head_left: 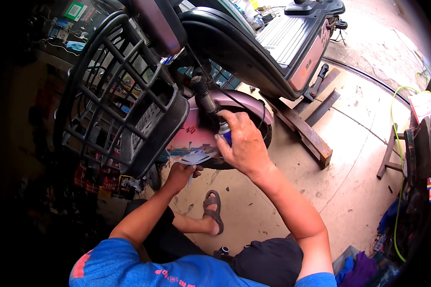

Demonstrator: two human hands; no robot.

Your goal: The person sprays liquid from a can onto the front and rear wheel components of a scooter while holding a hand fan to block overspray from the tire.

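Note:
My right hand (248, 146) grips a small spray can (225, 134), blue below a silver top, with the index finger bent over its nozzle. The can is beside the front fork (206, 100) of a pink electric scooter, close to its pink front mudguard (232, 98). Lower and to the left, my left hand (181, 175) pinches a thin pale sheet (194, 158). Just above that sheet shows a pink picture panel (192, 135) with a skyline; I cannot tell whether the two are joined. Part of the front wheel is hidden behind my right hand.
A black basket (164, 125) juts out at the left of the scooter. Its footboard (283, 45) lies farther back, above a rusty metal stand (301, 131). A yellow-green cable (393, 138) hangs at right beside a wooden frame (390, 153). My sandalled foot (212, 210) rests on the floor.

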